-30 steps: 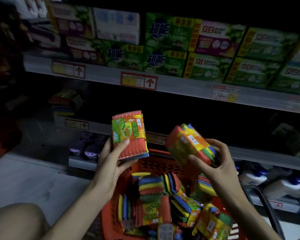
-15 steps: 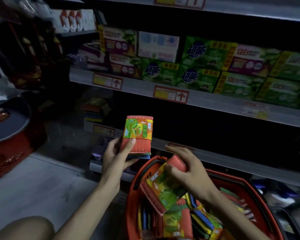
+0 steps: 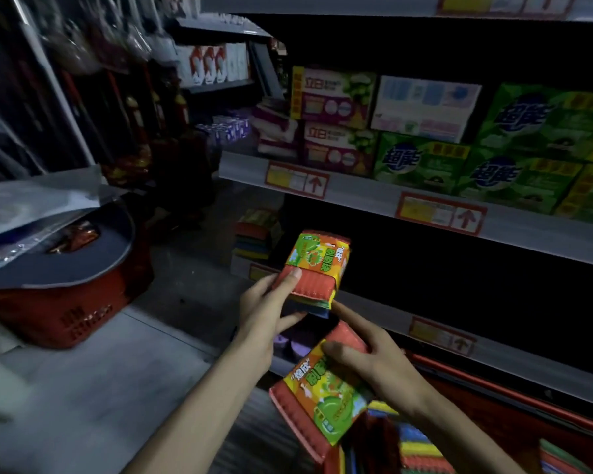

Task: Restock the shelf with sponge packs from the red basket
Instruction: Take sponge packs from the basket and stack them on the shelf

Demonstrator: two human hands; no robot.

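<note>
Your left hand (image 3: 267,311) grips one sponge pack (image 3: 317,268), your right hand (image 3: 374,359) grips a second pack (image 3: 322,396). I'd slot both onto that shelf (image 3: 528,367) beside the stack (image 3: 255,234), labels out.

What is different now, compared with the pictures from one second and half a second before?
The right hand, gripping the lower sponge pack, went down from beside the upper sponge pack to just below it, at the red basket. The left hand still grips the upper sponge pack upright before the shelf.
</note>
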